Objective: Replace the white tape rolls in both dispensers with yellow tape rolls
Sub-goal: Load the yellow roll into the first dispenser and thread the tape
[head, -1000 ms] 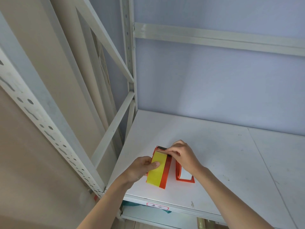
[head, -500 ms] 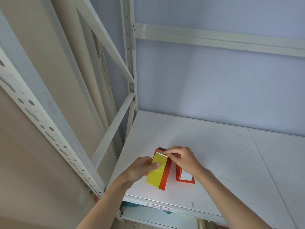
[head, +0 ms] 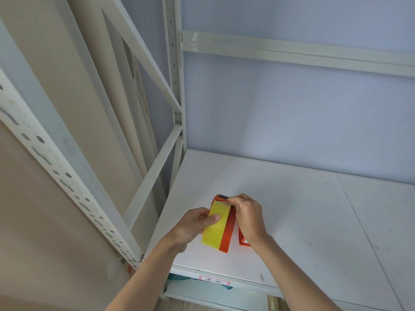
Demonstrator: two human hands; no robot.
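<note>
Tape first: I see a yellow tape roll [head: 215, 227] seated in an orange dispenser [head: 227, 232], held just above the white shelf board [head: 292, 212] near its front-left corner. My left hand [head: 193, 227] wraps the roll from the left, thumb pressed across its yellow face and fingers closed behind it. My right hand [head: 247, 217] reaches in from the right, fingertips pinched together at the top of the dispenser, right beside the dark serrated blade [head: 222, 195]; whether they grip a tape end I cannot tell. A second orange dispenser [head: 242, 240] lies flat on the board just right of the held one, mostly hidden under my right wrist. A red-bordered label [head: 214, 282] sits on the board's front edge.
</note>
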